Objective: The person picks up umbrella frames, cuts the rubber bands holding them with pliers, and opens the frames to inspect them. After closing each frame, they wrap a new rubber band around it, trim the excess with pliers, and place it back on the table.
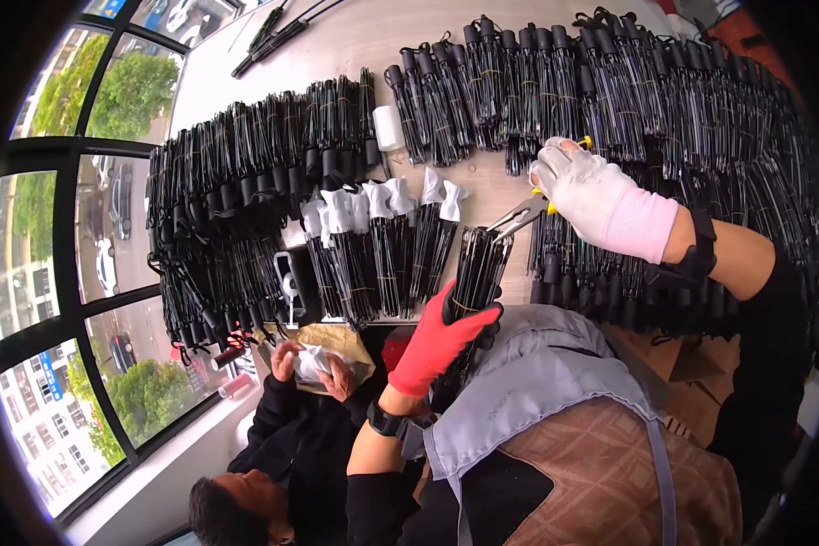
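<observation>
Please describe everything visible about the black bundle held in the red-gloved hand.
The black bundle is a tight sheaf of thin dark rods, seemingly metal, bound by a thin band near its lower end. The left hand, in a red glove, clasps that end. The bundle tilts up toward the table. Metal pliers, held by the white-gloved right hand, meet its top.

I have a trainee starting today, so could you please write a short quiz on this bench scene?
1. True or false: the left hand, in a red glove, grips a black bundle.
2. What does the right hand hold? A) tape roll B) pliers C) paper bag
3. Fill in: the wrapped bundles at the middle of the table have ____ caps.

Key: 1 true; 2 B, yellow-handled pliers with their tips at the bundle's top; 3 white.
</observation>
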Motion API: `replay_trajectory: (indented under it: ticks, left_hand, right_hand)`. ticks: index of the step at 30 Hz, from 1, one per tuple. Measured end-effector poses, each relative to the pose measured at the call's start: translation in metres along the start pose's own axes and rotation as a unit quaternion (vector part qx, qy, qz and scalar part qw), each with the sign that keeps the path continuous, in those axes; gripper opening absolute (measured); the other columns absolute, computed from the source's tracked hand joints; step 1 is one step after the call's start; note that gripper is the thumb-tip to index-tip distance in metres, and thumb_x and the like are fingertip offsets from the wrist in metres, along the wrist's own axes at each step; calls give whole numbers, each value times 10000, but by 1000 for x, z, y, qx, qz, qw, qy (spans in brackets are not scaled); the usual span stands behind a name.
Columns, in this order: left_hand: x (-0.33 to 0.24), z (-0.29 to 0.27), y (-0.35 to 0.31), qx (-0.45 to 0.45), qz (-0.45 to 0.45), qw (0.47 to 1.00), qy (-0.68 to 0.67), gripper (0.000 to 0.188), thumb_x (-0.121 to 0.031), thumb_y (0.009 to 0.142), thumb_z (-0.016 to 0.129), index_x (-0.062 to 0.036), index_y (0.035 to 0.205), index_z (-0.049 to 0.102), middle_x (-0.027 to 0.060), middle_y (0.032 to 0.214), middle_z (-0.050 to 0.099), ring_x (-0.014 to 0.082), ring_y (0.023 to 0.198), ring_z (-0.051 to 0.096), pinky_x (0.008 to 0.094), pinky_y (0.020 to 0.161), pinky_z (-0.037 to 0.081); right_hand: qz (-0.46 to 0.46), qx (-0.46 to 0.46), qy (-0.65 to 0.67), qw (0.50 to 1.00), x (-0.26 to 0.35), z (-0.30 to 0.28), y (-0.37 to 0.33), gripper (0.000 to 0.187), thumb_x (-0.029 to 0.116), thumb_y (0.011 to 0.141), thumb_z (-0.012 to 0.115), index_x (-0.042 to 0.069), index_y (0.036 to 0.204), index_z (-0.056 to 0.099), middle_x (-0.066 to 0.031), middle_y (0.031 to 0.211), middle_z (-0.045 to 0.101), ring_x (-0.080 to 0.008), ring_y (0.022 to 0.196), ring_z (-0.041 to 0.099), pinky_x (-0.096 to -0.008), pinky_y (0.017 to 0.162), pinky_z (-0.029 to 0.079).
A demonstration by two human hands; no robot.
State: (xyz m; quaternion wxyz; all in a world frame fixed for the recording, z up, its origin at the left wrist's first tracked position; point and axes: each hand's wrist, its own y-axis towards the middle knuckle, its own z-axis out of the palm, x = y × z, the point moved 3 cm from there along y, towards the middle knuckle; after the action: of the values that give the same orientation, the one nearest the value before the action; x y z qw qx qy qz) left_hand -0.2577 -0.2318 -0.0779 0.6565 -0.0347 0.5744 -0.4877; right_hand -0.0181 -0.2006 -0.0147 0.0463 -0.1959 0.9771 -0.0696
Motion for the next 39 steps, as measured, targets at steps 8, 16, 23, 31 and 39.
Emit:
replay_trajectory:
  ticks: [8, 16, 23, 31, 39]
  left_hand:
    - [5, -4, 5, -24, 19, 999, 34, 189, -124, 856, 704, -40, 992, 604, -37, 746, 583, 45, 636, 500, 217, 575, 406]
    - [10, -26, 34, -70, 12, 997, -6, 194, -117, 859, 687, -30, 1007, 596, 4, 729, 611, 83, 594, 546, 245, 540, 443]
    - [8, -77, 58, -71, 107, 959, -251, 234, -54, 901, 593, 10, 1120, 541, 86, 866, 647, 200, 731, 666, 348, 702, 575]
    - [4, -39, 40, -95, 155, 919, -350, 280, -19, 907, 565, -2, 1175, 484, 130, 978, 636, 251, 783, 684, 409, 750, 599]
    - [16, -41, 39, -187, 166, 931, -266, 243, -28, 892, 592, -12, 1118, 502, 112, 885, 629, 239, 731, 684, 351, 643, 592]
  right_hand:
    - [11, 51, -74, 996, 9, 3, 13, 199, 72, 785, 593, 5, 972, 587, -112, 912, 550, -286, 944, 588, -362, 754, 545]
    - [-20, 77, -121, 989, 4, 36, 64, 186, 85, 781, 597, 5, 948, 591, -121, 918, 590, -245, 923, 599, -348, 717, 547]
    - [244, 188, 388, 868, -36, 37, 55, 315, 119, 859, 565, -25, 1135, 513, -161, 909, 618, -270, 796, 626, -368, 707, 521]
    - [87, 295, 497, 811, 89, 40, -18, 460, 212, 836, 581, -99, 1148, 449, -269, 795, 612, -401, 746, 637, -424, 672, 518]
    - [139, 323, 426, 833, 116, 39, -21, 421, 152, 817, 542, -140, 1096, 422, -308, 778, 602, -456, 747, 622, -498, 686, 508]
